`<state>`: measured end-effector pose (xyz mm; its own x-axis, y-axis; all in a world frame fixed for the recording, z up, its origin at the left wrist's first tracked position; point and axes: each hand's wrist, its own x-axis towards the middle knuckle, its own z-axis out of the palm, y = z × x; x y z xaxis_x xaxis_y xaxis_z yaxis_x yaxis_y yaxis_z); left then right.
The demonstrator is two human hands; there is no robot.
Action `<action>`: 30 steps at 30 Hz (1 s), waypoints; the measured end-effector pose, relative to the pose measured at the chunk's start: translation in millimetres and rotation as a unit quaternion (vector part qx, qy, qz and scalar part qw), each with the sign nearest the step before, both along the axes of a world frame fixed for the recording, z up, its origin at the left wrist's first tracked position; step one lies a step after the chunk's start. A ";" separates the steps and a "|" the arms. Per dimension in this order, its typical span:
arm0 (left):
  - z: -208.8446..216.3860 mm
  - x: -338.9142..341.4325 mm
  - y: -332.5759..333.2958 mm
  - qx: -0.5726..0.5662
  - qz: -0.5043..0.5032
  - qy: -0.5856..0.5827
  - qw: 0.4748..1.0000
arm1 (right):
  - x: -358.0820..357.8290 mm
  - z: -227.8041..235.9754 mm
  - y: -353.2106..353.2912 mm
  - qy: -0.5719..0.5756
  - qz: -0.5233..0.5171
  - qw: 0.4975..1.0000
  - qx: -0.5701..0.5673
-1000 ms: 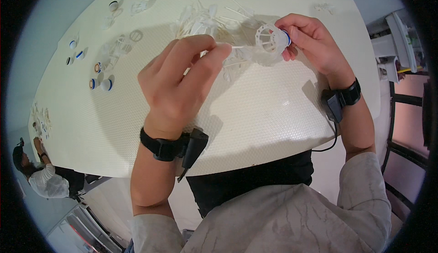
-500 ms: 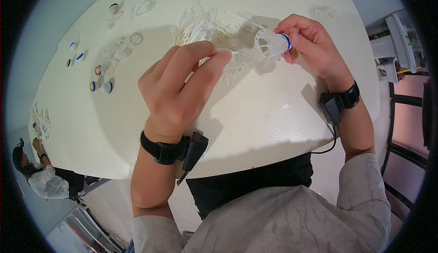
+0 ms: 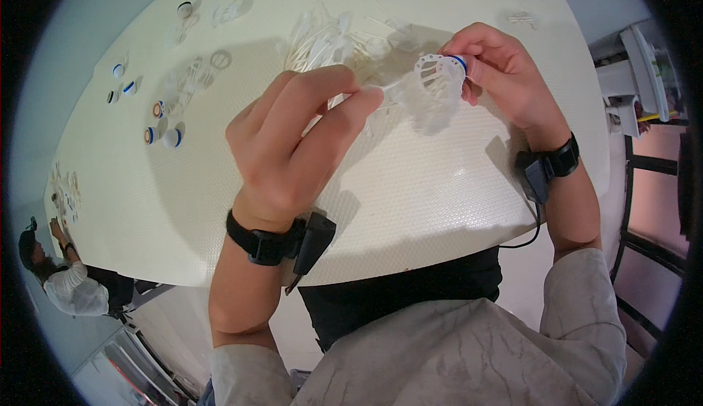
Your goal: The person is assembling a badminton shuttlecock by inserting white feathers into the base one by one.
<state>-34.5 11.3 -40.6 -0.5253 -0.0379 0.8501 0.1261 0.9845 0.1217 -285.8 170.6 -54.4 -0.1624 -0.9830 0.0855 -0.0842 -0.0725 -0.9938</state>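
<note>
The left hand is raised over the middle of the white worktop, its fingers curled and its thumb and forefinger pressed together on the thin stem of a white feather piece. That stem runs toward the shuttlecock, a white plastic lattice skirt with a blue-banded cap, which hangs above the worktop toward its far right part. The right hand pinches the shuttlecock at the cap end, fingers bent close around it, with the open lattice rim turned toward the left hand. Both wrists carry black bands with small black units attached.

Just behind the hands, near the far edge, lies a loose heap of white feather pieces. Toward the far left corner sit several small round caps, white with blue or orange rings, and some clear plastic rings lie near them. By the left edge, well apart, another person in a white sleeve bends over.

Compared with half a second ago, the grips are unchanged and the shuttlecock sits in nearly the same spot; the left finger and thumb have drawn a little closer to the lattice rim.
</note>
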 end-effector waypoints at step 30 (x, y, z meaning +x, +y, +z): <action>2.5 1.5 0.5 0.071 0.027 -0.007 0.997 | -3.5 -1.5 -2.3 0.000 0.023 0.999 -0.023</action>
<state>-32.9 11.7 -38.1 -0.5313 -0.1862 0.8265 0.0708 0.9624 0.2623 -289.3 168.3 -55.9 -0.1163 -0.9845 0.1310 -0.0798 -0.1222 -0.9893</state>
